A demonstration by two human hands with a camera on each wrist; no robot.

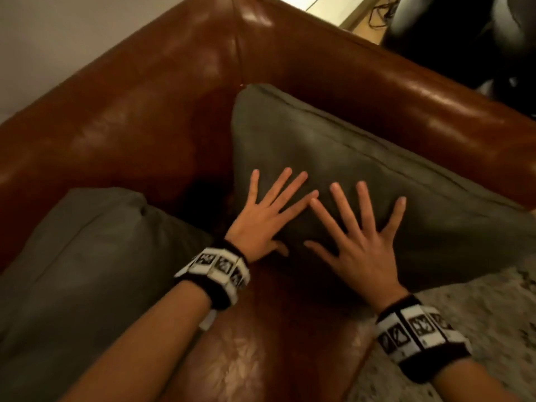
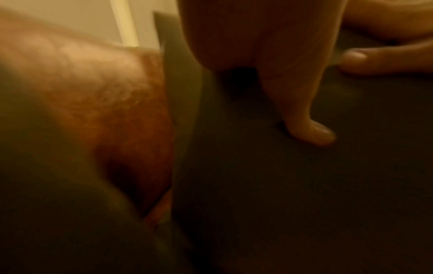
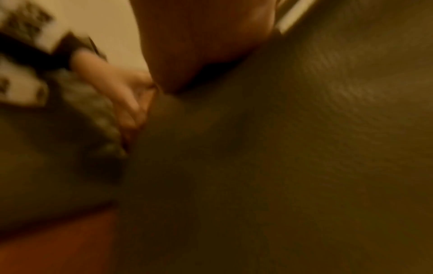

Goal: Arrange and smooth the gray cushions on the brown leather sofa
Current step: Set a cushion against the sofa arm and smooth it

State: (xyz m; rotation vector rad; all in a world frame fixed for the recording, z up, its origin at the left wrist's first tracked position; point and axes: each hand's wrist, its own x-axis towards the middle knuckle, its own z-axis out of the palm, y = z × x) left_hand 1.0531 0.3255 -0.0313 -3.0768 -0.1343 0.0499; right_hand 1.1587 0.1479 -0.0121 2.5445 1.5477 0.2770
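A gray cushion (image 1: 333,158) leans against the arm of the brown leather sofa (image 1: 145,117), in the sofa's corner. My left hand (image 1: 266,210) lies flat on its lower face with fingers spread. My right hand (image 1: 356,236) presses flat beside it, fingers spread too; the two hands nearly touch at the fingertips. A second gray cushion (image 1: 87,256) rests against the sofa back at the left, under my left forearm. In the left wrist view the gray cushion (image 2: 304,185) fills the frame, with my left hand (image 2: 311,133) on it. The right wrist view is blurred, showing mostly gray cushion (image 3: 281,166).
A light shaggy throw or rug (image 1: 478,314) lies at the lower right by the seat. The bare leather seat (image 1: 261,358) shows between my forearms. Beyond the sofa arm are a dark object (image 1: 464,39) and a pale floor (image 1: 333,7).
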